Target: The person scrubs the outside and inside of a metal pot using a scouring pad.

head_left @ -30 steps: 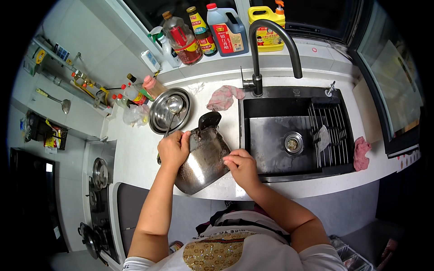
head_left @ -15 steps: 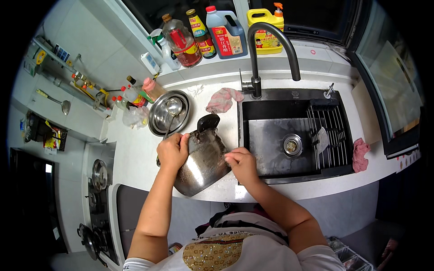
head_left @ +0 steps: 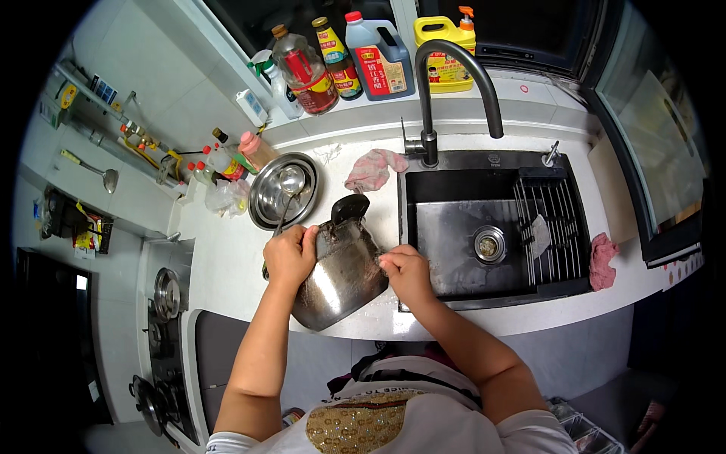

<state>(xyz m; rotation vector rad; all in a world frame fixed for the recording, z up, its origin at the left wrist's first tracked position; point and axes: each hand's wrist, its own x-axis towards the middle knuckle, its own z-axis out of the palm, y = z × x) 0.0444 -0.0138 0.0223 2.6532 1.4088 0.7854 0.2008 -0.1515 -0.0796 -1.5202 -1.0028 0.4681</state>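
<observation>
A steel pot (head_left: 336, 276) with dark stains rests tilted on its side at the counter's front edge. Its black handle (head_left: 350, 207) points to the back. My left hand (head_left: 290, 257) grips the pot's left side, the thumb lying on the steel and the other fingers hidden. At the pot's right side my right hand (head_left: 407, 272) is closed in a pinch against the wall; whatever it holds is too small to make out. Just behind my left hand, a steel ladle (head_left: 292, 181) lies in nested steel bowls (head_left: 261, 198).
To the right is a black sink (head_left: 454, 227) with a drying rack (head_left: 552, 227) and tall tap (head_left: 495, 98). A pink cloth (head_left: 372, 169) lies behind the pot; another cloth (head_left: 603, 261) sits right of the sink. Several bottles (head_left: 302, 72) line the sill.
My right hand has shifted very slightly along the pot's right side. The pot and my left hand stay almost in place.
</observation>
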